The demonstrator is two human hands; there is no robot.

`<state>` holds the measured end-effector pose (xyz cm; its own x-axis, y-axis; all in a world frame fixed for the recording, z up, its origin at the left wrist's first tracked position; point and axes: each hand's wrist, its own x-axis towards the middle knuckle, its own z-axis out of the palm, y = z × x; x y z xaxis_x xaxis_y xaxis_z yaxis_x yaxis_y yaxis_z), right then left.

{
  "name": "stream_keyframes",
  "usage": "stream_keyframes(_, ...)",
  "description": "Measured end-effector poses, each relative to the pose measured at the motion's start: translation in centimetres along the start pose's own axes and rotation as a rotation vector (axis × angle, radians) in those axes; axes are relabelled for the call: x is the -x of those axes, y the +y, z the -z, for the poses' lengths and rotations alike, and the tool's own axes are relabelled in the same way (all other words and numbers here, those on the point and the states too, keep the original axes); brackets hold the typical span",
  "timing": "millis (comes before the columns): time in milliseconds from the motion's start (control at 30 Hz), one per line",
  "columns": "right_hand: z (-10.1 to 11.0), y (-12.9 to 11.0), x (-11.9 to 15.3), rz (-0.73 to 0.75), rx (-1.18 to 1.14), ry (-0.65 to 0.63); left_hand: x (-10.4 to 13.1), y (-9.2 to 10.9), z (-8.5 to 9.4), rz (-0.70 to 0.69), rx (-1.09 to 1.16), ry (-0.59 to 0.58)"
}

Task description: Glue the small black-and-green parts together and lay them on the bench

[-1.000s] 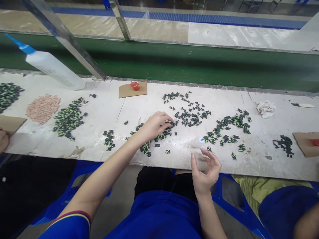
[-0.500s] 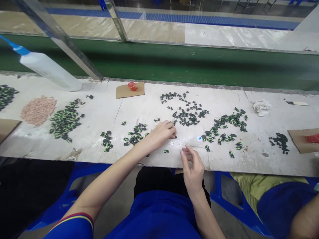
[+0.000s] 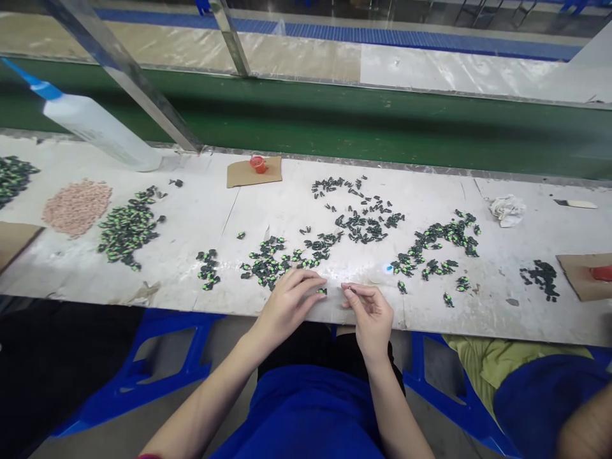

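My right hand [image 3: 373, 319] is closed in a pinch at the table's front edge, with a tiny dark piece [image 3: 352, 289] between thumb and fingertips; its exact kind is too small to tell. Facing it, my left hand [image 3: 291, 299] has curved fingers, thumb and forefinger apart. Between those fingertips a small black-and-green piece [image 3: 322, 291] lies on the table; I cannot tell whether they touch it. Just beyond my left hand spreads a pile of black-and-green pieces [image 3: 268, 262]. Farther back are loose plain black pieces [image 3: 361, 226].
More black-and-green pieces [image 3: 442, 236] lie to the right, beside a whitish bottle with a blue tip [image 3: 382, 272]. A red cup [image 3: 258, 164] stands on cardboard [image 3: 239, 175]. At left are a large squeeze bottle [image 3: 102, 131], pinkish pieces [image 3: 77, 207] and a metal post [image 3: 129, 80].
My left hand has drawn back from the black pieces toward the table's front edge, and its fingers have parted. My right hand has closed on a tiny dark piece. The view has shifted slightly.
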<state>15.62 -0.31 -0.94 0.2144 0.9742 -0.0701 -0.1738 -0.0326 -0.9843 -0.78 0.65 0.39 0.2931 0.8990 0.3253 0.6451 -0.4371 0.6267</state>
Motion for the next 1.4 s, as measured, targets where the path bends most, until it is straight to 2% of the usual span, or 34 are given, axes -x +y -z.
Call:
stream_keyframes(100, 0.5, 0.1, 0.0, 0.026, 0.143, -0.066, 1.1, -0.3, -0.8, 0.038, -0.096, 0.036)
stream_keyframes(200, 0.9, 0.2, 0.2, 0.104, 0.294, -0.209, 1.3, -0.3, -1.3, 0.046, -0.150, 0.052)
stream_keyframes(300, 1.2, 0.3, 0.3, 0.194, 0.409, -0.335, 1.0, -0.1, -1.3, 0.055, -0.116, 0.064)
stream_keyframes(367, 1.2, 0.3, 0.3, 0.251, 0.448, -0.365, 0.8, 0.1, -1.0, 0.079, -0.033, 0.049)
stream_keyframes(533, 1.3, 0.0, 0.3, 0.313, 0.503, -0.365, 0.6, 1.2, -0.3, 0.153, 0.120, 0.043)
stream_keyframes(767, 1.3, -1.0, 0.3, 0.152, 0.452, -0.457, 0.4, 1.9, 0.2, 0.081, 0.146, 0.045)
stream_keyframes(900, 1.3, -1.4, 0.4, 0.151, 0.453, -0.467, 0.5, 2.0, 0.2, 0.093, 0.179, 0.043)
stream_keyframes(1133, 1.1, -1.5, 0.5, 0.294, 0.548, -0.424, 0.4, 3.0, 0.0, 0.231, 0.300, 0.054)
stream_keyframes(1300, 1.0, -1.1, 0.6, 0.470, 0.634, -0.383, 0.6, 3.7, -0.4, 0.350, 0.358, 0.112)
stream_keyframes(1400, 1.2, -1.1, 0.4, 0.539, 0.674, -0.402, 0.8, 3.7, -0.6, 0.397, 0.380, 0.123)
